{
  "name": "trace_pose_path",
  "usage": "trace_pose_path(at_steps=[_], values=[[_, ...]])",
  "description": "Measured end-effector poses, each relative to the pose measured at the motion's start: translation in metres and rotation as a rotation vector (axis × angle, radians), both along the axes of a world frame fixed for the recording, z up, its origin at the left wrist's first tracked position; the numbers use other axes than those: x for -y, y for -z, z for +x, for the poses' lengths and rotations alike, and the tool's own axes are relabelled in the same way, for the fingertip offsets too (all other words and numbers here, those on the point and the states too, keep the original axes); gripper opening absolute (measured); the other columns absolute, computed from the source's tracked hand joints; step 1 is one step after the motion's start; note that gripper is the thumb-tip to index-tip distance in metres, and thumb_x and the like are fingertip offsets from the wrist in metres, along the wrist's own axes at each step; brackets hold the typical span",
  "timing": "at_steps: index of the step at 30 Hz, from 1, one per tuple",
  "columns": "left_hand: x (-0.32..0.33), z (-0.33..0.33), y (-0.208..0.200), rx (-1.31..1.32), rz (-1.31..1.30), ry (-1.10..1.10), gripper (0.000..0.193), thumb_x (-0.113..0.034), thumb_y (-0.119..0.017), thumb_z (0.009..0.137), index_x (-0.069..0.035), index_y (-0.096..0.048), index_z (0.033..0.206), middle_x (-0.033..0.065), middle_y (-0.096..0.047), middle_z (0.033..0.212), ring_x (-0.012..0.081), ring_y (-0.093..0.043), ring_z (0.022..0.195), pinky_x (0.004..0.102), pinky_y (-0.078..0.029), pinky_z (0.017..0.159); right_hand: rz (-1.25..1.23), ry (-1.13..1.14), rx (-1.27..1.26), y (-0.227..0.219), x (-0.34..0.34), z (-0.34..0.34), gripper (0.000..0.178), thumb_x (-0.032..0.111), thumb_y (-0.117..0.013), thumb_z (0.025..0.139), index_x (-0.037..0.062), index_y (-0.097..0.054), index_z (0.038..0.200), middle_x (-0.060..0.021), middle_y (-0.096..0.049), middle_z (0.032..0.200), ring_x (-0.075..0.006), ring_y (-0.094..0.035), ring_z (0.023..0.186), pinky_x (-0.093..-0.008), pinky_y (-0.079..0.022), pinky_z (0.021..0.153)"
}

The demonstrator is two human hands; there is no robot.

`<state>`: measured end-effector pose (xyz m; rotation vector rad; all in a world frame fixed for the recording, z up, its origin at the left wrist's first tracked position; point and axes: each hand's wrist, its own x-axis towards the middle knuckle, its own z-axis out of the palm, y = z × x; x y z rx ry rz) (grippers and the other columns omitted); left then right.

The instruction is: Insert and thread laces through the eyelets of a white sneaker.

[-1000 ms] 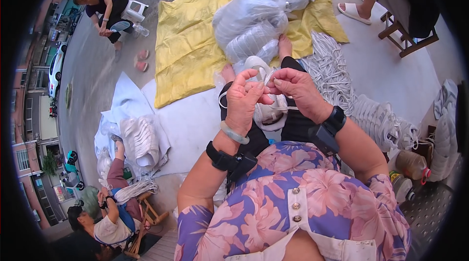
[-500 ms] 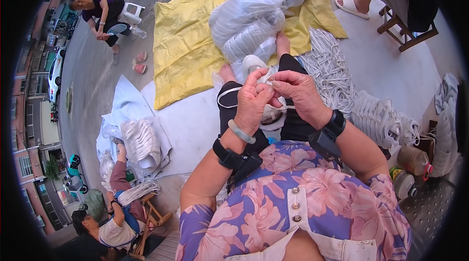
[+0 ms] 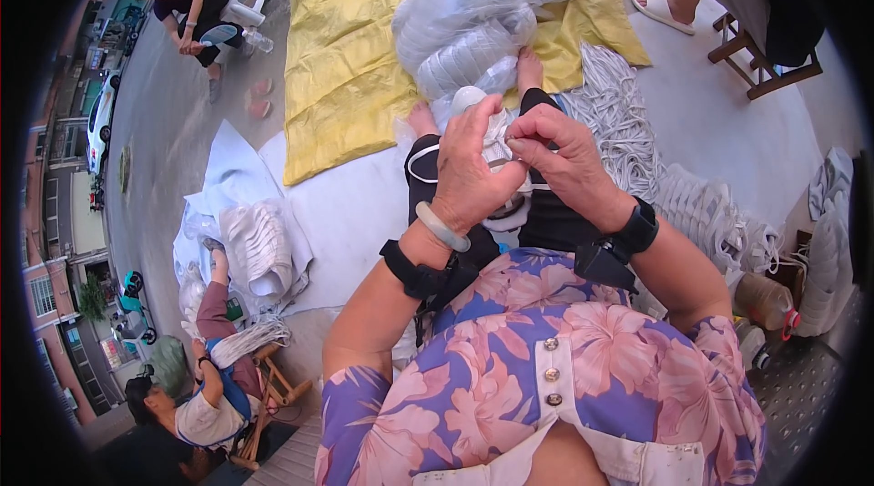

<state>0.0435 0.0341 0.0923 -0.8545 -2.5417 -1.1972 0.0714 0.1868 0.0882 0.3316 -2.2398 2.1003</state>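
A white shoe [image 3: 470,98] sits between my legs, toe pointing away, its lower part mostly behind my hands. My left hand [image 3: 471,167] grips the shoe's upper from the left, index finger forward and thumb across near the opening. On the right, my right hand [image 3: 572,158] is closed in a pinch over the lacing area, thumb against fingertips. What lies in that pinch is too small to make out; white lace is close by. A loop of white lace [image 3: 414,161] hangs over my left thigh.
Ahead, plastic-wrapped white shoes [image 3: 464,31] lie on a yellow sheet [image 3: 341,76]. White laces [image 3: 610,113] are heaped to the right, near stacked white shoes [image 3: 696,208]. A co-worker [image 3: 205,404] sits lower left beside more shoes [image 3: 258,249]. Bottles [image 3: 763,302] stand far right.
My fingers, close together above the shoe before, have moved apart. My left hand now spreads along the shoe's side, while the right stays pinched.
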Motion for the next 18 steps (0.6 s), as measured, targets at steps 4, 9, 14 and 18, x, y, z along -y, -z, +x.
trace_pose_path(at_steps=[4, 9, 14, 18], values=[[-0.019, 0.003, -0.004, 0.215, 0.316, 0.331, 0.035, -0.012, -0.065, 0.078, -0.003, -0.052, 0.109, 0.0042, -0.058, 0.095, 0.0117, -0.055, 0.083, 0.0223, -0.045, 0.072, 0.209, 0.043, -0.417, -0.049, 0.005, 0.006, 0.005, 0.004, -0.057, 0.084, 0.003, -0.059, 0.088, -0.0023, -0.055, 0.085, -0.0098, -0.051, 0.08, -0.0217, -0.04, 0.071], [-0.015, 0.029, -0.006, 0.855, 0.418, 0.515, 0.017, -0.006, -0.058, 0.082, -0.003, -0.055, 0.098, -0.0009, -0.057, 0.071, 0.0046, -0.053, 0.066, 0.0208, -0.043, 0.06, -0.597, -0.013, 0.163, -0.082, -0.041, 0.001, 0.014, 0.018, -0.041, 0.095, 0.0054, -0.047, 0.098, -0.0028, -0.055, 0.078, -0.0113, -0.055, 0.063, -0.0276, -0.05, 0.065], [-0.001, 0.037, 0.008, 0.853, 0.144, 0.767, 0.01, -0.004, -0.054, 0.08, 0.0, -0.054, 0.09, 0.0034, -0.053, 0.067, 0.0093, -0.052, 0.062, 0.0243, -0.043, 0.058, -0.519, 0.201, 0.217, -0.076, -0.162, -0.009, 0.011, 0.014, -0.038, 0.096, 0.0069, -0.045, 0.094, 0.0038, -0.038, 0.066, -0.0019, -0.03, 0.047, -0.017, -0.028, 0.042], [0.003, 0.033, 0.013, 0.732, 0.059, 0.739, 0.011, -0.006, -0.055, 0.079, 0.0, -0.054, 0.089, 0.0067, -0.052, 0.065, 0.0133, -0.053, 0.061, 0.0273, -0.042, 0.058, -0.342, 0.402, 0.323, -0.061, -0.228, -0.005, 0.01, 0.015, -0.04, 0.095, 0.0094, -0.046, 0.09, 0.0048, -0.037, 0.063, -0.0013, -0.027, 0.044, -0.0169, -0.023, 0.038]])
